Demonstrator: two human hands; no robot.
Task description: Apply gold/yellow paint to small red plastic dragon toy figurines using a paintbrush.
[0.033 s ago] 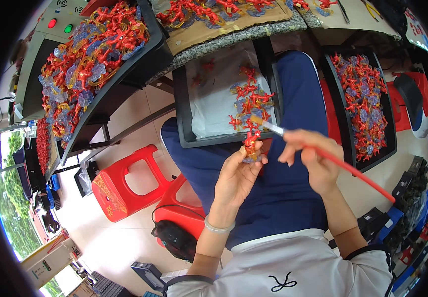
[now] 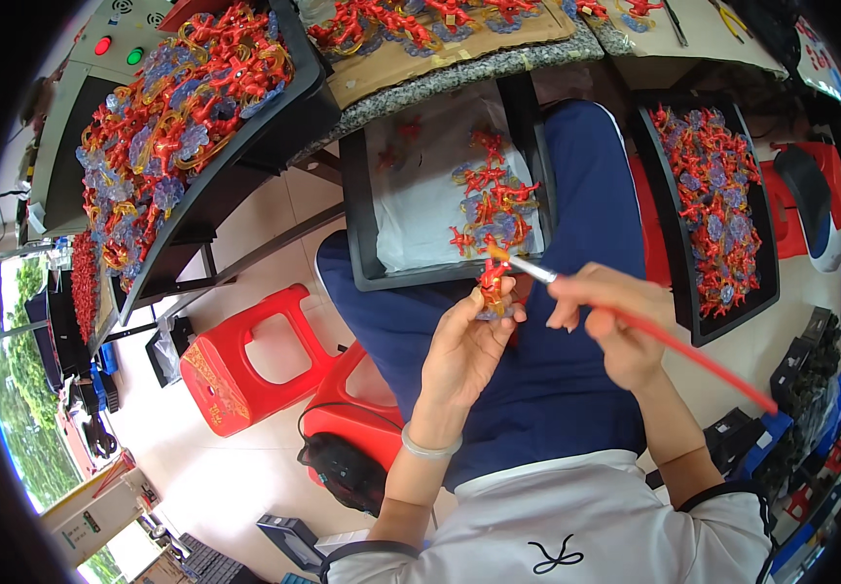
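Note:
Upright in my left hand (image 2: 466, 346) is a small red figurine (image 2: 493, 280) with a bluish translucent base, its lower part pinched between thumb and fingers. My right hand (image 2: 620, 316) grips a paintbrush (image 2: 674, 343) with a long red handle and a silver ferrule. The brush's yellowish bristles meet the figurine's top, or lie just over it; which one I cannot tell. Beyond my hands, a black tray (image 2: 367, 263) lined with white sheet rests at my lap, with several similar figurines (image 2: 498, 202) along its right side.
A black bin (image 2: 274, 131) heaped with figurines stands at the left. Another full black tray (image 2: 674, 224) is on the right. More figurines lie on the cardboard-covered table (image 2: 382, 83) ahead. Red stools (image 2: 216, 375) stand at lower left.
The brush has moved slightly down and left, bringing its bristles to the figurine's top. My left hand and the figurine have hardly moved.

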